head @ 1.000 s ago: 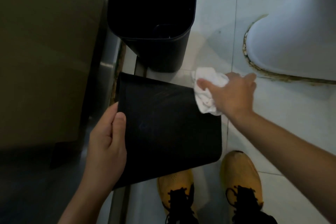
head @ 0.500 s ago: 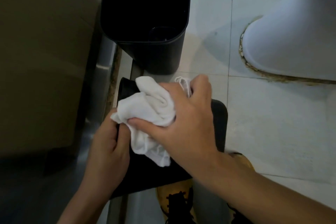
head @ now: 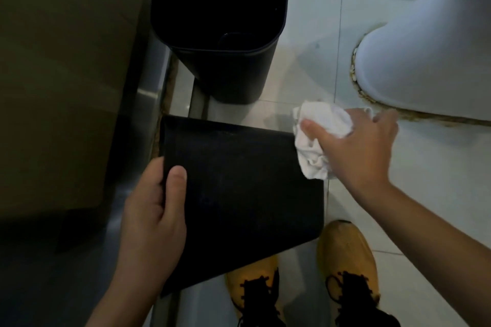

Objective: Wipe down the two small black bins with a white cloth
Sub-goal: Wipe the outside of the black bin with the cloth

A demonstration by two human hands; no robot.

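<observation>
Right now my left hand [head: 152, 216] grips the near black bin [head: 239, 194] at its left edge, thumb pressed on the broad dark face that is turned up toward me, fingers wrapped behind. That bin is held tilted above the floor, over my two yellow shoes [head: 348, 260] with black laces. My right hand [head: 356, 148] is closed around the bunched white cloth [head: 318, 141], which sits at the bin's upper right corner, touching its edge, with part of the cloth hanging past it over the white floor tiles [head: 305, 8]. The second black bin [head: 220, 29] stands upright on the floor just beyond the held one, its open mouth facing up. Beside it on the left runs a metal strip and a dim brown panel [head: 66, 74]. To the right, the white toilet base [head: 425, 61] meets the tiles with a stained seam.
</observation>
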